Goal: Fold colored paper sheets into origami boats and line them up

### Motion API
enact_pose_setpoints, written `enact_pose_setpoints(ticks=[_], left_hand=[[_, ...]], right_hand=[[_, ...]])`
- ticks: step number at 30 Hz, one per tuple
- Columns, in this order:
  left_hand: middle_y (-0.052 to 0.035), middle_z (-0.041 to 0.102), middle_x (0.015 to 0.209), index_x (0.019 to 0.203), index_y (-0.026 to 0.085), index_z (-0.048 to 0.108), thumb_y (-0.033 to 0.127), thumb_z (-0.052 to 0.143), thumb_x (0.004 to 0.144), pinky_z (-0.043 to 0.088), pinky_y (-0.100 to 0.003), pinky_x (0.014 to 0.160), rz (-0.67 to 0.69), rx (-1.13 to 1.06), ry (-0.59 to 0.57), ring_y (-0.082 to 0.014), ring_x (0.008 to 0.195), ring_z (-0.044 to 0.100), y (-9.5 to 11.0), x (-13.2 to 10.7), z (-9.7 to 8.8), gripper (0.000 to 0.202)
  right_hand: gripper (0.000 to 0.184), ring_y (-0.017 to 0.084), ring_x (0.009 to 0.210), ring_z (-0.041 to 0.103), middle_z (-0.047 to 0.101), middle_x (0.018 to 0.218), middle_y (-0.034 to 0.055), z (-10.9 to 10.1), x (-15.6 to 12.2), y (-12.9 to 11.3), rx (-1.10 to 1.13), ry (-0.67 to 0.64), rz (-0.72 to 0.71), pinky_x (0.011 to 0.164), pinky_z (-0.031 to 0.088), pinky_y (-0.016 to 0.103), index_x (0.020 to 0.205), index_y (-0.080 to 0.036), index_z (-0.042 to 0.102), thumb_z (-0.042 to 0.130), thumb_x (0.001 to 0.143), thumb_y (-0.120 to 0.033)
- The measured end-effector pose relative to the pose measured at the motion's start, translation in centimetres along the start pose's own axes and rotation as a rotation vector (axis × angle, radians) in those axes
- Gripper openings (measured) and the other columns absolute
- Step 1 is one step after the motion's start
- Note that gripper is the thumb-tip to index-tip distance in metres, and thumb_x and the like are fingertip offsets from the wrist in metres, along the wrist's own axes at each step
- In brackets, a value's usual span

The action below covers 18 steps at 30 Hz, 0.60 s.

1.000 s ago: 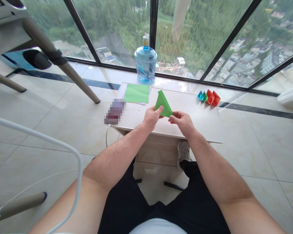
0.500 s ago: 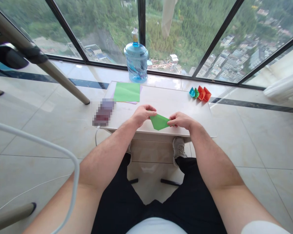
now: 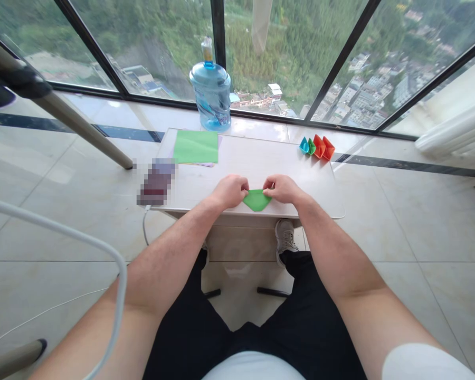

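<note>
A folded piece of green paper (image 3: 257, 201) lies between my hands at the near edge of the low white table (image 3: 257, 153). Its top edge looks straight and its lower corner is blunt. My left hand (image 3: 233, 190) pinches the paper's left corner between thumb and fingers. On the opposite corner, my right hand (image 3: 281, 189) has its fingers closed in a pinch too. Part of each corner is hidden under the fingertips.
Green sheets (image 3: 196, 146) are stacked at the table's back left, above a blurred-out device (image 3: 157, 182) with a white cable. Small folded paper shapes (image 3: 319, 147) in blue, green and orange stand at the back right. A blue water jug (image 3: 211, 97) stands behind, by the window.
The green paper has gone from tilted to level, its top edge now straight across. My right hand has come up and closer to my left. The view has shifted slightly.
</note>
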State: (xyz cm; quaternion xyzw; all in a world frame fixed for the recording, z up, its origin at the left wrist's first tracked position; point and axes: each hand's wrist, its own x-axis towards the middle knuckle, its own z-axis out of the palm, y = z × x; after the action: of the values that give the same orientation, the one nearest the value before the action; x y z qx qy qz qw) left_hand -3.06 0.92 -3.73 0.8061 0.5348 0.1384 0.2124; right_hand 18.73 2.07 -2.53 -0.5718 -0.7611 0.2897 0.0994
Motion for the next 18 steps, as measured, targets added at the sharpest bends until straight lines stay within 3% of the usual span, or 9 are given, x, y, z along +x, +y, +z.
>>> enact_pose_setpoints(ticks=[6,14,18], left_hand=[[-0.0047,0.075,0.089,0.086,0.021,0.075,0.021,0.063,0.081,0.05,-0.033,0.083,0.058,0.02,0.012,-0.0217,0.088,0.066,-0.8,0.1,0.2,0.013],[-0.0048,0.072,0.086,0.083,0.022,0.073,0.02,0.059,0.08,0.049,-0.033,0.083,0.051,0.031,0.0,-0.022,0.087,0.065,-2.1,-0.5,-0.9,0.015],[-0.007,0.071,0.09,0.089,0.021,0.074,0.024,0.059,0.081,0.049,-0.037,0.088,0.08,0.041,0.032,-0.0248,0.092,0.064,-1.8,-0.5,-0.4,0.017]], right_hand=[[0.01,0.016,0.082,0.059,0.072,0.087,0.0004,1.3,0.1,0.6,-0.116,0.092,-0.187,0.077,0.041,0.028,0.087,-0.023,0.075,0.071,0.079,-0.019],[0.005,0.018,0.087,0.059,0.072,0.085,0.0005,0.6,0.1,1.9,-0.116,0.092,-0.199,0.084,0.04,0.03,0.083,-0.022,0.074,0.07,0.082,-0.019],[0.006,0.017,0.086,0.059,0.072,0.086,0.0012,0.3,0.0,2.2,-0.109,0.083,-0.182,0.082,0.041,0.029,0.083,-0.021,0.073,0.068,0.081,-0.017]])
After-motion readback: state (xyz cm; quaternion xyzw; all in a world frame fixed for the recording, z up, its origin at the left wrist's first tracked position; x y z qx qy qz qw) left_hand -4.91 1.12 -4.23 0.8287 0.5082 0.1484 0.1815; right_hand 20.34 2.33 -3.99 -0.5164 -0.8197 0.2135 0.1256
